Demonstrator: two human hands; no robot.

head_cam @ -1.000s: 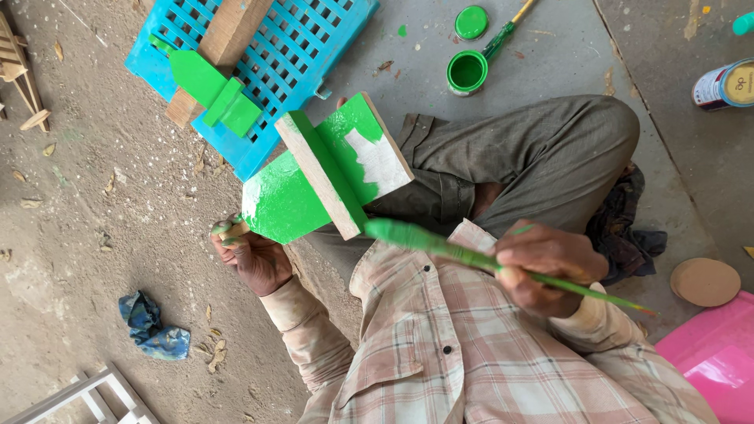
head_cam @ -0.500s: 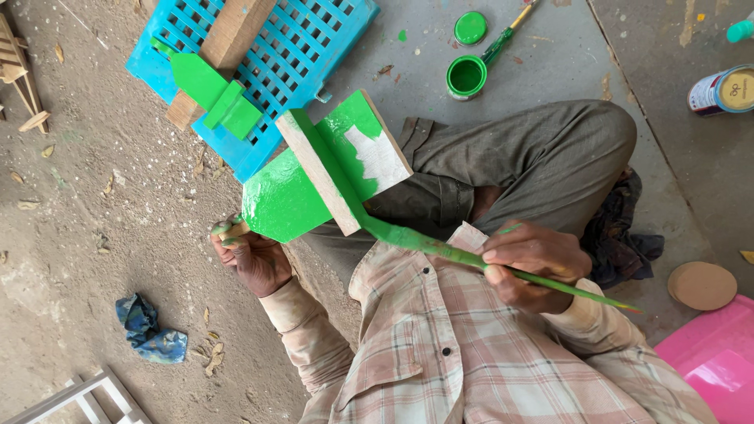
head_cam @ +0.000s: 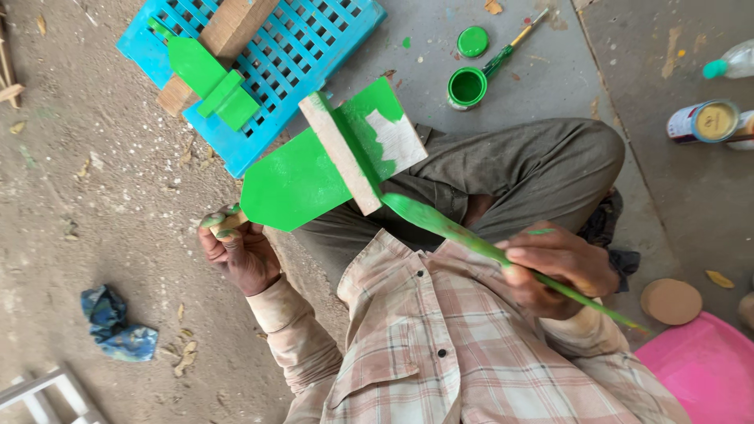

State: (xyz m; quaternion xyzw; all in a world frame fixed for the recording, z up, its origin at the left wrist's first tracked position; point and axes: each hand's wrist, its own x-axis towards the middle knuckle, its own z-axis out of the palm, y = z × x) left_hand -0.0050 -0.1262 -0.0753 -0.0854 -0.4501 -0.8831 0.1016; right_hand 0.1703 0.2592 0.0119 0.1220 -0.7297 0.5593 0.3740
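Observation:
My left hand grips the stub end of a wooden piece, a flat arrow-shaped board with a bare wood crossbar, held over my lap. Most of the board is wet green; one pale patch beyond the crossbar is unpainted. My right hand is closed on a long paintbrush coated in green. The brush tip rests against the board just below the crossbar. A small open pot of green paint stands on the floor beyond my knee, its lid beside it.
A blue plastic crate lies ahead, carrying a painted green piece and a wood block. A second brush lies by the pot. A tin can, wooden disc and pink tub sit right; a blue rag left.
The brush tip has slid up along the board toward the crossbar. Both hands keep their hold and the board stays in much the same place.

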